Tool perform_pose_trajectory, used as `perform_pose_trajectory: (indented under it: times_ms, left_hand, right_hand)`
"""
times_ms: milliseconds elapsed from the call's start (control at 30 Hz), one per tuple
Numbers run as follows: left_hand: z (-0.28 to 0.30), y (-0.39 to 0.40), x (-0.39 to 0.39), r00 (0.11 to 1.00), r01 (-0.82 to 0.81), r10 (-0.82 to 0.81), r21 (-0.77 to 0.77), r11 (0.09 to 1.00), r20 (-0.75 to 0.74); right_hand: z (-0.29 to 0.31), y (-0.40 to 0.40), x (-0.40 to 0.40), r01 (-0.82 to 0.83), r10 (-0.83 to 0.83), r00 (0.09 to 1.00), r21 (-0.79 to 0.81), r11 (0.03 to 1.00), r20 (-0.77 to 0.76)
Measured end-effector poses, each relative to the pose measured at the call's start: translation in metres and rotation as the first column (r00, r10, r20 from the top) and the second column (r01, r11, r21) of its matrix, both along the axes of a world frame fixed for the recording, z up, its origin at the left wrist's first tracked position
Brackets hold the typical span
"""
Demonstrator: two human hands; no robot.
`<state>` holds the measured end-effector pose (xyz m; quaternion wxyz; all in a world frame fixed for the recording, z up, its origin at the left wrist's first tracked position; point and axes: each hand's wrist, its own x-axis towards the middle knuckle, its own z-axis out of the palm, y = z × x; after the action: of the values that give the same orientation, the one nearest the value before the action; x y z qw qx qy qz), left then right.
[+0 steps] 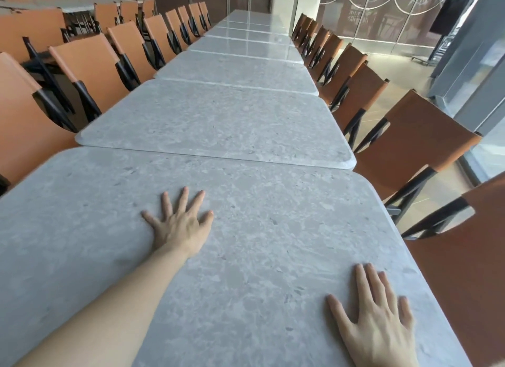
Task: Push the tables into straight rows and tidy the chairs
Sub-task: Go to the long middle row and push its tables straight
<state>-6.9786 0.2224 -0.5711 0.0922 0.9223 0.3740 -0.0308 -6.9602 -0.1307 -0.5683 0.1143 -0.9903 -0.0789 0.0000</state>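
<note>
A long row of grey stone-look tables runs away from me. The nearest table (267, 211) lies right under me, and its far edge meets the second table (218, 120) at a slight angle. My left hand (181, 224) lies flat with spread fingers on the middle of the nearest table. My right hand (375, 312) presses flat near that table's right edge. Orange-backed chairs with black frames line both sides: a left row (90, 63) and a right row (418, 142), tucked against the tables.
More orange chairs and another table row (35, 30) stand at the far left. A glass wall (475, 74) and tan open floor (404, 74) lie to the right of the right chairs. A white pillar (284, 3) stands at the row's far end.
</note>
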Motion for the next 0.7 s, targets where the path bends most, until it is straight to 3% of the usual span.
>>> perform_pose_trajectory:
  times_ms: [700]
  left_hand:
    - [-0.0049,0.0061,0.0018,0.998,0.039,-0.040,0.013,0.999,0.051]
  right_hand:
    - [0.0000,-0.0050,-0.0066,-0.042,0.038,0.999,-0.117,0.992,-0.039]
